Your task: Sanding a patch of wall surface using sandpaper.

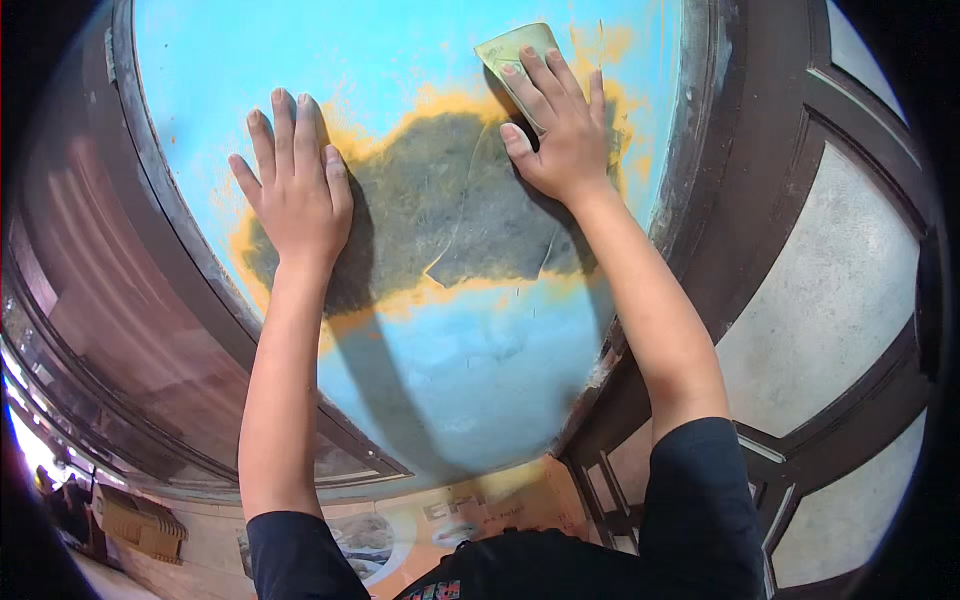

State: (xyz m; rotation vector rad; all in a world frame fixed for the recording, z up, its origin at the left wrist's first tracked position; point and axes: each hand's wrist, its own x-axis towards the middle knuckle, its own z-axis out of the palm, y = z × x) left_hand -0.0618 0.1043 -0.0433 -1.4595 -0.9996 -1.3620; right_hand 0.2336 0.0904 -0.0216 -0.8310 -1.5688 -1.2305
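Note:
A blue painted wall stands before me, with a bare dark grey patch ringed by yellow-orange paint. Fingers spread, my left hand rests flat at the patch's left side and holds nothing. At the upper right, my right hand presses a pale yellow-green sheet, apparently sandpaper, against the wall. Its fingers lie over the sheet, and the thumb sits apart over the grey patch. The sheet's upper corner lifts from the wall and bears faint marks; its underside is hidden. Thin cracks cross the grey patch.
A dark door frame with pale panels flanks the wall on the right. To the left is a dark-framed glass panel. Below, a printed banner or sheet covers part of the floor; a brown cardboard box is at lower left.

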